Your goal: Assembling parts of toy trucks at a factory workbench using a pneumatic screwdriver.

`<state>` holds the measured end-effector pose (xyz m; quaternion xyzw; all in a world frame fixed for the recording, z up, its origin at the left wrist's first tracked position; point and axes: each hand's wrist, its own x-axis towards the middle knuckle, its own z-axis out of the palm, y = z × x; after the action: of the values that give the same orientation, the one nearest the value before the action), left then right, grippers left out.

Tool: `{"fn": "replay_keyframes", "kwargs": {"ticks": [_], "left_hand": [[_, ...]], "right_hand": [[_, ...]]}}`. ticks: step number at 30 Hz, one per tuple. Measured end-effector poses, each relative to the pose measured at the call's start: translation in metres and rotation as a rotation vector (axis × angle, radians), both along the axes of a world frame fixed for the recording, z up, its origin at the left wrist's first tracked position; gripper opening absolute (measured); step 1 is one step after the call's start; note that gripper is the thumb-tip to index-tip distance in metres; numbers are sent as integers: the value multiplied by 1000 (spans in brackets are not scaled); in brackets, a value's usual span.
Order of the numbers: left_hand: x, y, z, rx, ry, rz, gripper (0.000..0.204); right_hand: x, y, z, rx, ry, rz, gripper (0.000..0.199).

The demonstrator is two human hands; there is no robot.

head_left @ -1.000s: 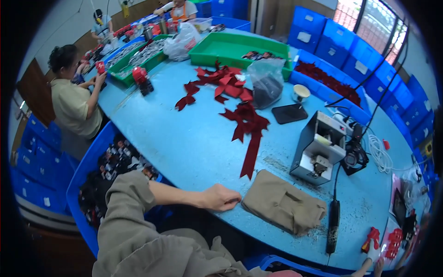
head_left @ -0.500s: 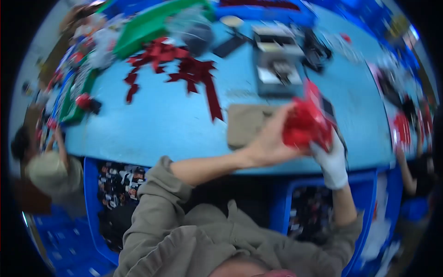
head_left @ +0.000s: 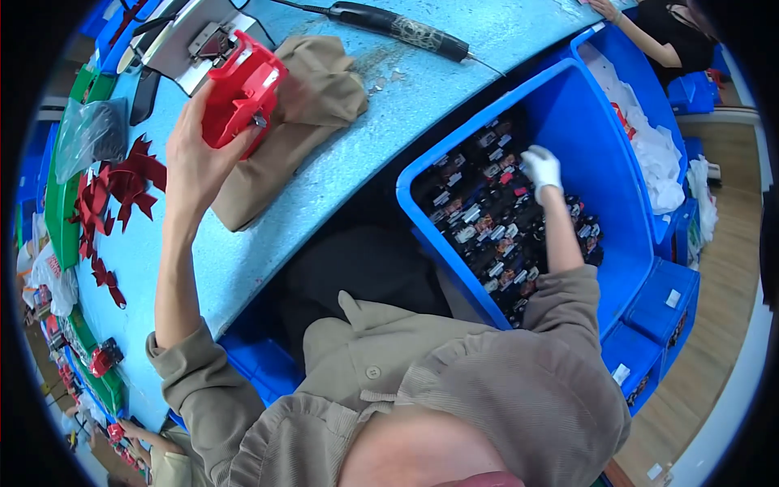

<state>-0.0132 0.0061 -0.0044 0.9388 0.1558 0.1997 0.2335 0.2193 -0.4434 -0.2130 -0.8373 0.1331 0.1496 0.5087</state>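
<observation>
My left hand (head_left: 191,158) is closed on a hollow red plastic shell (head_left: 243,89), shaped like a toy car body, held above the table at the upper left. A small metal bit shows at the shell's lower edge, near my thumb. My right hand (head_left: 542,170), in a white glove, is inside a blue bin (head_left: 454,272). Its fingers are stretched out, with nothing visible in them. Below it lie many small black parts (head_left: 495,235) with coppery and pale pieces. Beneath the shell, a folded brown cloth (head_left: 312,105) rests on the blue table.
A black electric screwdriver (head_left: 402,31) lies on the table (head_left: 406,105) with its cord. Dark red ribbon pieces (head_left: 122,187), a bagged dark item (head_left: 93,138) and green trays (head_left: 61,195) are at left. White plastic bags (head_left: 649,146) fill another bin. Co-workers appear upper right and lower left.
My view has turned toward the right-hand bin. My right hand has left the red shell and moved down into the bin. My left hand still holds the shell.
</observation>
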Motion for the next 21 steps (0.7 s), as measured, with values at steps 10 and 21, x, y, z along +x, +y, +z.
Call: {"fn": "replay_keyframes", "kwargs": {"ticks": [10, 21], "left_hand": [[17, -11, -8, 164, 125, -48, 71], [-25, -41, 0, 384, -297, -67, 78]], "right_hand": [[59, 35, -147, -317, 178, 100, 95], [-19, 62, -17, 828, 2, -504, 27]]}}
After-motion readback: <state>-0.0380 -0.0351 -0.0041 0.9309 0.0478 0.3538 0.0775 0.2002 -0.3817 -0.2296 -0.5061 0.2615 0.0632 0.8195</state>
